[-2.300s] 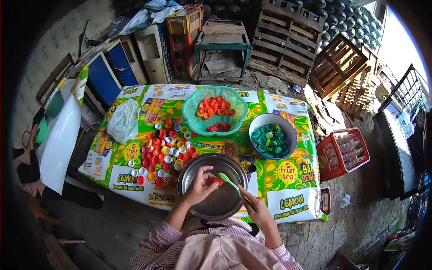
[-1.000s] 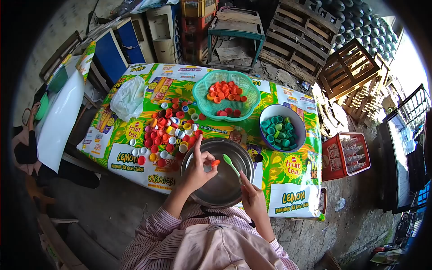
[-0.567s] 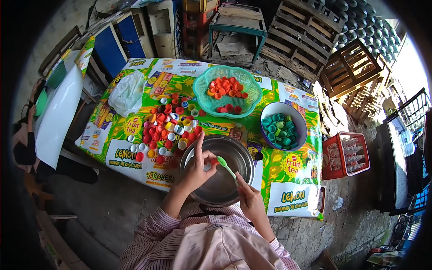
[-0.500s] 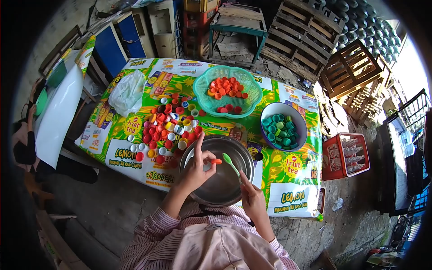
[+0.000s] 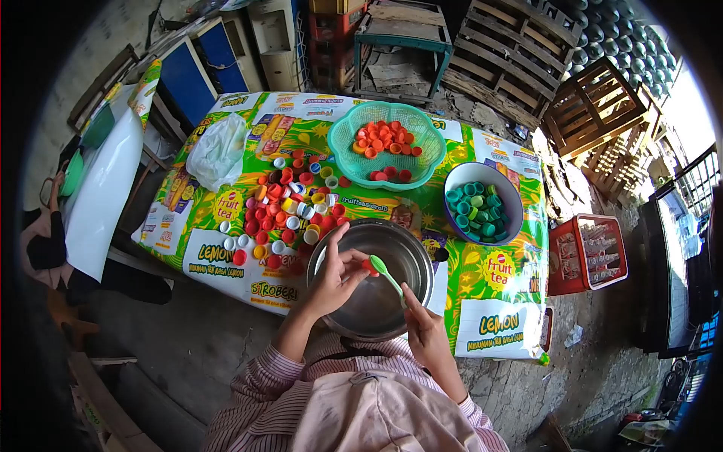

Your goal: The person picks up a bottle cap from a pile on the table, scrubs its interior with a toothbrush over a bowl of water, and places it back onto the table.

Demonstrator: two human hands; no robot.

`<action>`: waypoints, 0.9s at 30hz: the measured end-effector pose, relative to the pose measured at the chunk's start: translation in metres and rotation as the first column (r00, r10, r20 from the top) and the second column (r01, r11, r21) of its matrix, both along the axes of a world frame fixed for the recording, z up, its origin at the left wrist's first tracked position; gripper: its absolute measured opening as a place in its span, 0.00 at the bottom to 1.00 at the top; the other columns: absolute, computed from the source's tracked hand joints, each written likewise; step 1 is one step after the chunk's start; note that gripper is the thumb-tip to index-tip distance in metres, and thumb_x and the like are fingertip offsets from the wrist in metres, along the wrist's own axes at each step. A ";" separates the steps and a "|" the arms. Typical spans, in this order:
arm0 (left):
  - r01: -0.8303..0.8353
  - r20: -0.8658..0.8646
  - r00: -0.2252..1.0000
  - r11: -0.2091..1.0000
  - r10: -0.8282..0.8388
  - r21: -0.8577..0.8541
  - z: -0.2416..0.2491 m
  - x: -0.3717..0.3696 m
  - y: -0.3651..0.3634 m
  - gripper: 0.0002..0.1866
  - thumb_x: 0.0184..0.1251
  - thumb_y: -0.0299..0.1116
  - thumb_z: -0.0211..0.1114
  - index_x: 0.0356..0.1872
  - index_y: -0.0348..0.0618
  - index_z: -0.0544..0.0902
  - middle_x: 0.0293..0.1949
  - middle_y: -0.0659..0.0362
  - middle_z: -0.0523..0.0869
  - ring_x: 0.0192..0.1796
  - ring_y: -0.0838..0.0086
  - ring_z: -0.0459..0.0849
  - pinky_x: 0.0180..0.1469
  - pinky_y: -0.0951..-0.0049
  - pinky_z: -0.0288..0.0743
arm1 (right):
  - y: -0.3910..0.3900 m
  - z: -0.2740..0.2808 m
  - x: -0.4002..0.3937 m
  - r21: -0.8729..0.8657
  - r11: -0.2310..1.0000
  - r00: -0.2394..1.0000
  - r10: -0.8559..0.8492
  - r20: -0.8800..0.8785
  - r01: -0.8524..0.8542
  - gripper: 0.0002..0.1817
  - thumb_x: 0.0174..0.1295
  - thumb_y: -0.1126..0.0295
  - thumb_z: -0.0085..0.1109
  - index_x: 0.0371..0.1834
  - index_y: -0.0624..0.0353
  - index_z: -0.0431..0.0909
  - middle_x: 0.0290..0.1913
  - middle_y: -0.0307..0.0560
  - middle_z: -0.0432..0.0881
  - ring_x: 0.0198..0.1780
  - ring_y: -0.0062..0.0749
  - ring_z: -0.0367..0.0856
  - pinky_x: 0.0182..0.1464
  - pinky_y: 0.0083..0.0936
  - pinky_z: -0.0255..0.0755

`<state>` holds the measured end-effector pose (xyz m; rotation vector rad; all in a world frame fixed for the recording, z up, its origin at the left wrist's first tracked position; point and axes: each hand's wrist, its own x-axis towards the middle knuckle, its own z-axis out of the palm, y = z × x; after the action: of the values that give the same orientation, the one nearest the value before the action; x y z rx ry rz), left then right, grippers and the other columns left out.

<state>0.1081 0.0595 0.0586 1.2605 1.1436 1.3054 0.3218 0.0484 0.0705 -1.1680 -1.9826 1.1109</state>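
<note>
My left hand [image 5: 331,280] pinches an orange-red bottle cap [image 5: 370,267] over the metal bowl [image 5: 367,313]. In my right hand [image 5: 427,325] is a slim light green tool, perhaps a small plastic spoon [image 5: 388,276]. Its rounded end meets or overlaps the cap; contact is hard to tell. A pile of mixed red, white, yellow and orange caps [image 5: 290,203] lies on the table to the left. The teal plastic basket [image 5: 340,167] beyond the bowl holds orange and red caps. Green and teal caps [image 5: 474,211] fill part of a purple-rimmed bowl [image 5: 514,197] on the right.
The table [image 5: 301,102] has a bright green-and-yellow printed cover. A crumpled white plastic bag [image 5: 217,151] rests at its left. On the floor to the right stands a red crate [image 5: 566,260]. Another person's hand [image 5: 54,188] shows at the far left, by a green container [image 5: 73,173].
The cap and the green tool have come together, where a gap was visible before. The view has shifted slightly. Both hands keep their holds.
</note>
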 end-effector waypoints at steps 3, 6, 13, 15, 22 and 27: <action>0.026 0.025 0.999 1.000 -0.026 -0.005 -0.003 -0.001 -0.002 0.40 0.64 0.18 0.54 0.69 0.45 0.38 0.41 0.52 0.79 0.45 0.73 0.81 0.50 0.73 0.75 | 0.001 -0.004 0.001 -0.004 1.000 0.999 -0.023 0.044 0.023 0.31 0.58 0.80 0.48 0.67 0.44 0.62 0.36 0.56 0.81 0.33 0.51 0.81 0.34 0.36 0.73; 0.040 0.056 0.998 0.999 -0.040 0.007 -0.003 0.000 -0.002 0.40 0.64 0.18 0.54 0.69 0.46 0.37 0.41 0.53 0.78 0.44 0.73 0.81 0.50 0.73 0.75 | 0.000 0.001 0.000 0.097 0.995 1.000 -0.003 -0.012 0.004 0.32 0.57 0.80 0.50 0.67 0.43 0.62 0.35 0.55 0.81 0.31 0.49 0.81 0.32 0.36 0.73; 0.035 0.116 0.993 0.999 -0.032 -0.020 -0.001 -0.001 -0.002 0.41 0.63 0.16 0.54 0.70 0.46 0.38 0.41 0.51 0.78 0.44 0.71 0.81 0.49 0.71 0.75 | -0.003 0.000 0.004 0.087 0.995 0.998 -0.049 0.036 0.045 0.31 0.58 0.79 0.50 0.66 0.43 0.63 0.34 0.54 0.81 0.29 0.49 0.80 0.30 0.37 0.72; 0.039 0.132 0.990 0.999 -0.039 0.002 0.000 0.000 -0.002 0.40 0.63 0.16 0.54 0.70 0.46 0.39 0.40 0.52 0.78 0.43 0.72 0.81 0.50 0.72 0.75 | -0.001 -0.003 0.000 0.134 0.991 0.999 -0.033 0.027 0.029 0.31 0.59 0.79 0.50 0.66 0.42 0.63 0.32 0.54 0.80 0.28 0.49 0.80 0.30 0.38 0.71; 0.052 0.097 0.994 0.999 -0.051 -0.001 -0.001 -0.001 0.000 0.37 0.65 0.18 0.53 0.68 0.45 0.41 0.41 0.51 0.78 0.44 0.72 0.81 0.51 0.73 0.75 | 0.000 -0.002 0.002 0.183 0.983 0.997 -0.041 0.060 0.029 0.30 0.59 0.77 0.50 0.66 0.41 0.63 0.27 0.51 0.78 0.23 0.47 0.77 0.25 0.39 0.69; 0.046 0.091 0.995 0.999 -0.044 -0.021 0.001 -0.002 -0.001 0.39 0.62 0.15 0.54 0.68 0.46 0.43 0.42 0.54 0.77 0.45 0.74 0.79 0.50 0.75 0.74 | 0.001 0.003 0.006 0.194 0.980 0.996 -0.047 0.069 0.033 0.30 0.59 0.76 0.51 0.66 0.41 0.63 0.26 0.50 0.78 0.22 0.46 0.76 0.24 0.38 0.69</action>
<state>0.1064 0.0590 0.0595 1.1917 1.0579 1.2999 0.3280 0.0492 0.0733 -1.1548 -2.0609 0.8447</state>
